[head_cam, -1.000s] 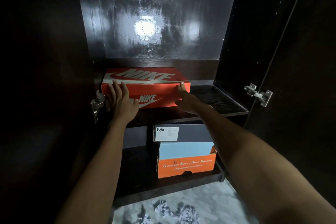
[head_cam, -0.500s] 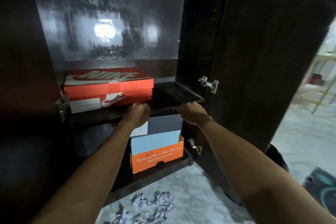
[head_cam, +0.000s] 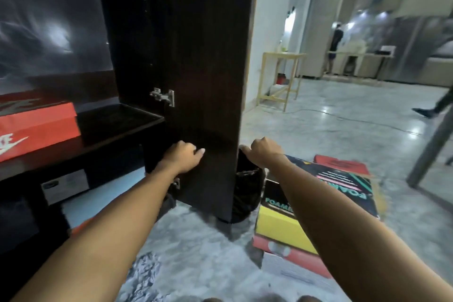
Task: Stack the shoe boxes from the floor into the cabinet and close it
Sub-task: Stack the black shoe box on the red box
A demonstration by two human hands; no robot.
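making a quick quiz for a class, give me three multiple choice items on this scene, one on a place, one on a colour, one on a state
1. Where does the red Nike box sit?
A. on a cabinet shelf
B. on the floor
C. on the wooden table

2. What colour is the side of the box under the black-lidded box in the floor stack?
A. green
B. yellow
C. white

3. How stands the cabinet door?
A. shut
B. taken off
C. open

Answers: 1 A, it rests on the dark shelf. 2 B, the yellow side shows beneath the lid. 3 C, the hinge and the inside are exposed.
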